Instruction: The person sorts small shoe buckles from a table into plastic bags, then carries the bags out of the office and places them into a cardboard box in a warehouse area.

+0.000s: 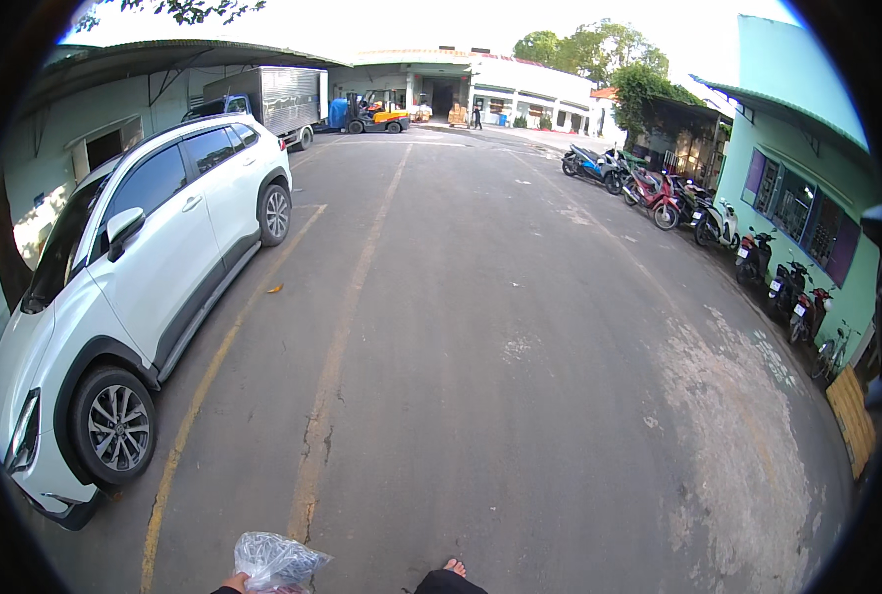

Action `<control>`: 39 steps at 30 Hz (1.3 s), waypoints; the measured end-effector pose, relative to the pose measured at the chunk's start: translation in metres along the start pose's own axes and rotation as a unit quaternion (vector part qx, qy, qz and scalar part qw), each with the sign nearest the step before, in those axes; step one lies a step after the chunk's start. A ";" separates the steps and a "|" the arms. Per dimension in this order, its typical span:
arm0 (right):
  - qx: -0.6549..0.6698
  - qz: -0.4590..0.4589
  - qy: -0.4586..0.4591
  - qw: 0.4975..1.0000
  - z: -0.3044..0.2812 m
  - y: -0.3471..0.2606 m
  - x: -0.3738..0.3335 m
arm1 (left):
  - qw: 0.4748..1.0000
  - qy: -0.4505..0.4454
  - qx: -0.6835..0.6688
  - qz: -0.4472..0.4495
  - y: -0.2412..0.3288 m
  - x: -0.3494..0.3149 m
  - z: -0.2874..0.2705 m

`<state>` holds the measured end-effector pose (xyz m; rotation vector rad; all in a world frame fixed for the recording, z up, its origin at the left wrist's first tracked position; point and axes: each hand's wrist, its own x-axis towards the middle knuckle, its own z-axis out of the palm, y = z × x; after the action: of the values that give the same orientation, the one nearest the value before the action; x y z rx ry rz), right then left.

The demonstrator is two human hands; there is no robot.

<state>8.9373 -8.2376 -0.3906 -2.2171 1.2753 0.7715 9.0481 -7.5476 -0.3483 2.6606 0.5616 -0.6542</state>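
At the lower edge, my left hand (237, 582) is closed on a clear plastic bag (278, 560). Greyish contents show through the crinkled plastic, but I cannot make out what they are. Only a bit of the hand and a dark sleeve show beside the bag. My right hand is outside the picture. One of my feet (455, 566), with bare toes, and a dark trouser leg appear at the bottom, right of the bag.
A white car (163, 228) stands close on the left, with a box truck (287, 99) beyond it. Motorbikes (651, 196) line the right side by a green building (797, 148). Far ahead are an orange forklift (376, 116) and a person (477, 117). Yellow lines cross the asphalt (480, 346).
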 end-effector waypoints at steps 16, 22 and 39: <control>0.061 -0.142 0.286 0.946 -0.423 -0.627 0.461 | 0.996 -0.055 -0.057 -0.037 0.432 0.478 -0.106; -0.008 -0.020 0.075 0.997 -0.386 -0.733 0.522 | 0.999 0.007 -0.039 -0.021 0.590 0.665 -0.209; 0.061 -0.279 0.356 0.890 -0.807 -1.465 1.077 | 0.996 -0.064 -0.005 -0.059 1.099 1.189 -0.349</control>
<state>10.8613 -8.7429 -0.3511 -2.6533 0.8174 -0.3726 10.6393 -8.0051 -0.3985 2.5688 0.6889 -0.8459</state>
